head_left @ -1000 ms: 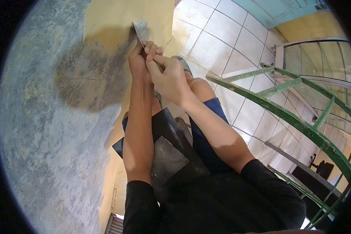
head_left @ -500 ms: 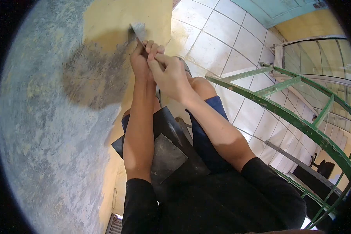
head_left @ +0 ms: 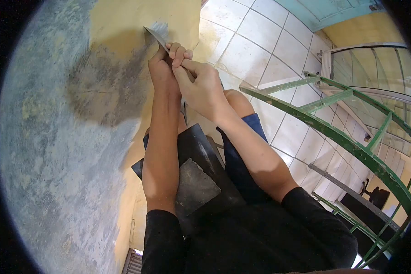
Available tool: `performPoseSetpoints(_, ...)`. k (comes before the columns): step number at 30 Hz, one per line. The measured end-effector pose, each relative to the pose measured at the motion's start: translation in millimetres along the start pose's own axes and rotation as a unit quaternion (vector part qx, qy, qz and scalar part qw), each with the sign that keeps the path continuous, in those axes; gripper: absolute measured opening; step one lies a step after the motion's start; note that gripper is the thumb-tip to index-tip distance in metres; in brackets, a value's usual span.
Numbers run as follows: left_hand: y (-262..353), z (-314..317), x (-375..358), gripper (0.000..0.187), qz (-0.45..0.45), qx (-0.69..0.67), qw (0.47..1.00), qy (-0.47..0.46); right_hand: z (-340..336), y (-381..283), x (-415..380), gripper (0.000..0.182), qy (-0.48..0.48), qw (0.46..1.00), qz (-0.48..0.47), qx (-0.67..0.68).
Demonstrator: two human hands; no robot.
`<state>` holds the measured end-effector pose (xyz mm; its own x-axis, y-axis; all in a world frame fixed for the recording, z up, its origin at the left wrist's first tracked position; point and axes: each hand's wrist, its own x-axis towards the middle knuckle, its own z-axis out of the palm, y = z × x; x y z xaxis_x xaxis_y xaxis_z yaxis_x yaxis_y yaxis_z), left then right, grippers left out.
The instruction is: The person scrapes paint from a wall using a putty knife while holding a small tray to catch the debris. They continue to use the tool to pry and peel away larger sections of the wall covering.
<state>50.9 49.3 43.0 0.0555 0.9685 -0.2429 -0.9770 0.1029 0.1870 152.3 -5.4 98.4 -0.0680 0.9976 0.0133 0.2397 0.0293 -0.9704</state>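
Observation:
Both of my hands are closed round a scraper [head_left: 157,38], whose thin metal blade presses flat and slightly bent against the wall [head_left: 118,18]. My left hand [head_left: 163,75] grips it near the blade, with the fingers curled over. My right hand [head_left: 202,84] closes round the handle end, which is mostly hidden, and touches the left fingers. Under the blade, the yellow paint shows a small pale scraped spot [head_left: 160,28]. Left of my arm, the wall surface is mottled blue-grey [head_left: 64,182]. My shadow darkens part of it.
A black board [head_left: 201,141] with a worn grey square piece [head_left: 197,185] lies over my lap. To the right stands a green metal ladder [head_left: 324,125] on the white tiled floor [head_left: 246,50]. Glass panes [head_left: 374,68] lean behind it, and a turquoise door [head_left: 329,13] is beyond.
The scraper and both hands have shifted slightly left along the wall. The blade bends more now, and the pale scraped spot beside it looks a little different.

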Motion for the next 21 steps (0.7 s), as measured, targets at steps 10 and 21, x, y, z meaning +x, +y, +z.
performPoseSetpoints(10, 16, -3, -9, 0.016, -0.009, -0.049, 0.999, -0.016, 17, -10, -7, 0.027, 0.033, 0.999, 0.009, 0.031)
performPoseSetpoints(21, 24, 2, 3, 0.019, -0.036, 0.013, 0.999, 0.002, 27, -5, 4, 0.026, 0.048, 0.998, 0.012, 0.048)
